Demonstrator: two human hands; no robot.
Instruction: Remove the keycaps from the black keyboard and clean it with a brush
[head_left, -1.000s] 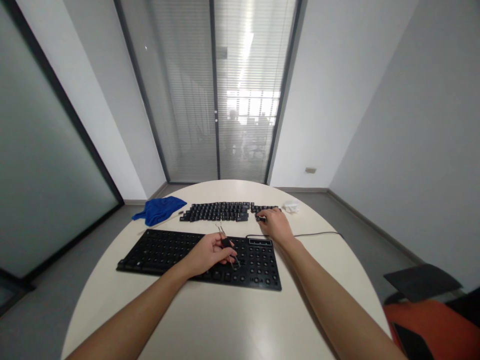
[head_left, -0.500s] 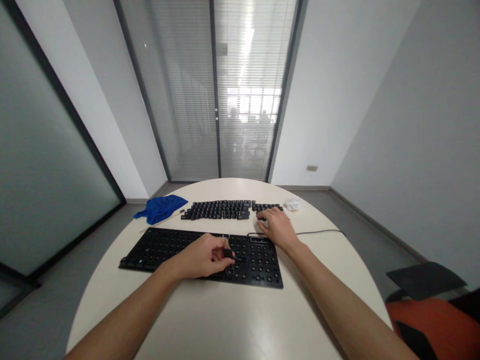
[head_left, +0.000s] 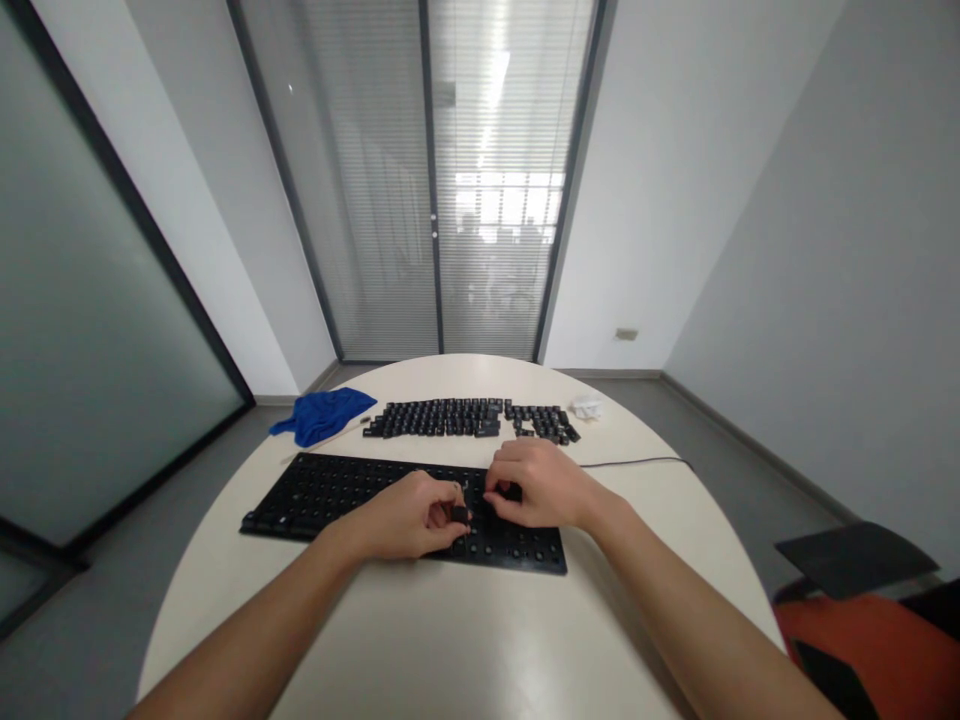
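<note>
A black keyboard base point(head_left: 341, 485), its keycaps off, lies across the table. Over its right half, my left hand point(head_left: 411, 515) is closed around a small black keycap puller point(head_left: 459, 514) with thin wire showing at its ends. Just to the right, my right hand point(head_left: 541, 485) is pinched low over the base near the number pad, fingertips close to the left hand. Whatever those fingers hold is hidden. Behind the base, loose black keycaps sit in rows, a large group point(head_left: 439, 418) and a smaller group point(head_left: 544, 415) with a gap in it.
A blue cloth point(head_left: 322, 415) lies at the back left, a thin stick-like brush point(head_left: 346, 430) beside it. Crumpled white tissue point(head_left: 586, 408) rests at the back right. A black cable point(head_left: 637, 461) runs off the round table's point(head_left: 480, 640) right edge. An orange chair point(head_left: 855, 650) stands at the right.
My right hand has come from the smaller keycap group down and left to the keyboard base, uncovering those keycaps. My left hand stays nearly in place, still holding the puller.
</note>
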